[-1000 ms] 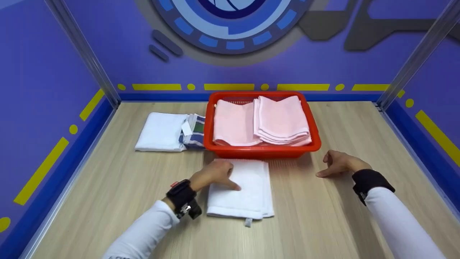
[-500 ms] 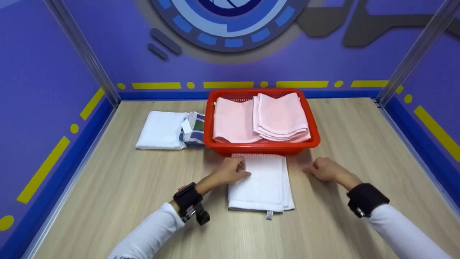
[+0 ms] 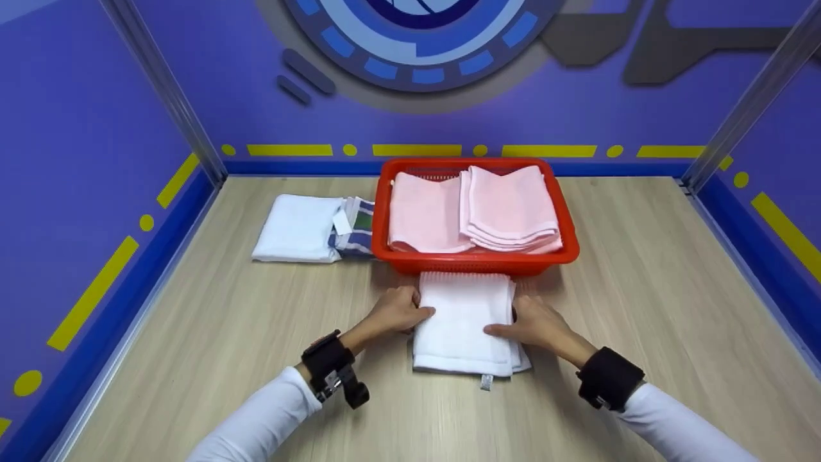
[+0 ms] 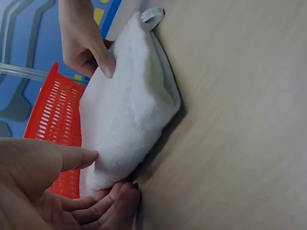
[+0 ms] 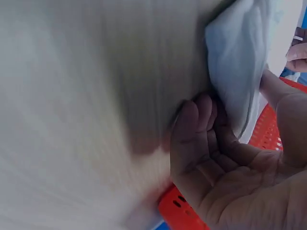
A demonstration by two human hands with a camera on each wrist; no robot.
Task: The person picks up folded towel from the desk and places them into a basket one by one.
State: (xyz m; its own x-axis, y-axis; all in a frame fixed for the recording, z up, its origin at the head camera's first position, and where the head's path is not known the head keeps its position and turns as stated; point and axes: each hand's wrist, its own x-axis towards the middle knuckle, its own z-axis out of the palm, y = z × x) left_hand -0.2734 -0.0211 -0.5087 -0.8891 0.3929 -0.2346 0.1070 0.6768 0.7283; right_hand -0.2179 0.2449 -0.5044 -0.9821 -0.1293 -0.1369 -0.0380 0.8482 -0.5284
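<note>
folded white towel point(image 3: 463, 324) on table point(image 3: 192, 333), just in front of red basket point(image 3: 474, 264), w/ tag point(image 3: 486, 382) at near edge. l hand point(image 3: 392, 310) pinches towel's l side, thumb on top, fingers below; r hand point(image 3: 537, 323) pinches r side same way. folded pink towels point(image 3: 510, 202) in basket; to its l, striped towel point(image 3: 360, 239), then 2nd white towel point(image 3: 298, 228).

Basket point(image 3: 474, 258) red, pink towels point(image 3: 510, 202) in it. In front of basket: white towel point(image 3: 462, 333), grey tag point(image 3: 487, 382). Left of basket: blue-white-green striped cloth point(image 3: 359, 224), then plain white cloth point(image 3: 300, 228). Behind basket: purple-blue wall point(image 3: 211, 83), yellow dashes and dots. Table point(image 3: 192, 321) pale wood-grain.
</note>
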